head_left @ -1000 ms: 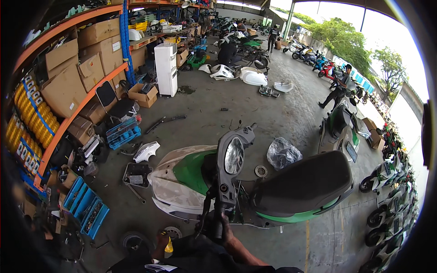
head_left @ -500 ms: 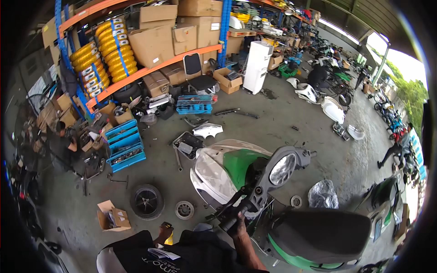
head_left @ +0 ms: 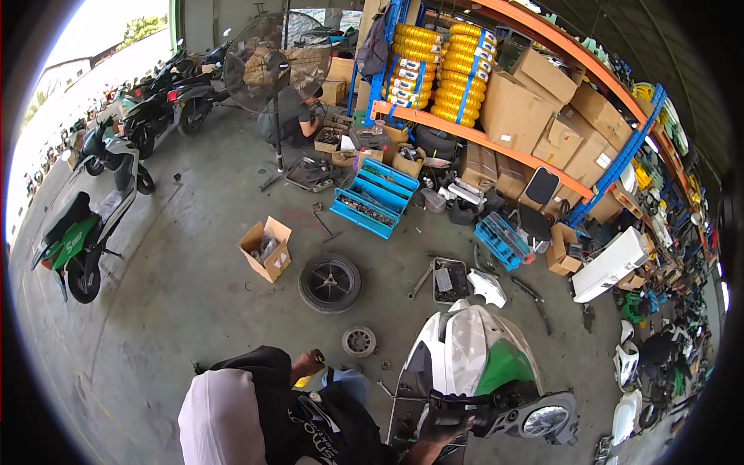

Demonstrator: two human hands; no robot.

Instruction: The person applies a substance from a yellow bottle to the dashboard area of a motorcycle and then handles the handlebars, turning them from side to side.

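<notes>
The right hand wraps the black cylindrical handlebar grip of the white-and-green scooter on the grey floor; the left hand curls by a small yellow object, but I cannot tell whether it's gripped.

So the right hand is wrapped round the black rubber handlebar grip on a dusty white-and-green scooter. Left hand has a small yellow thing just below it, can't tell what. Black spoked wheel lies flat on the grey floor, near an open blue toolbox.
</notes>
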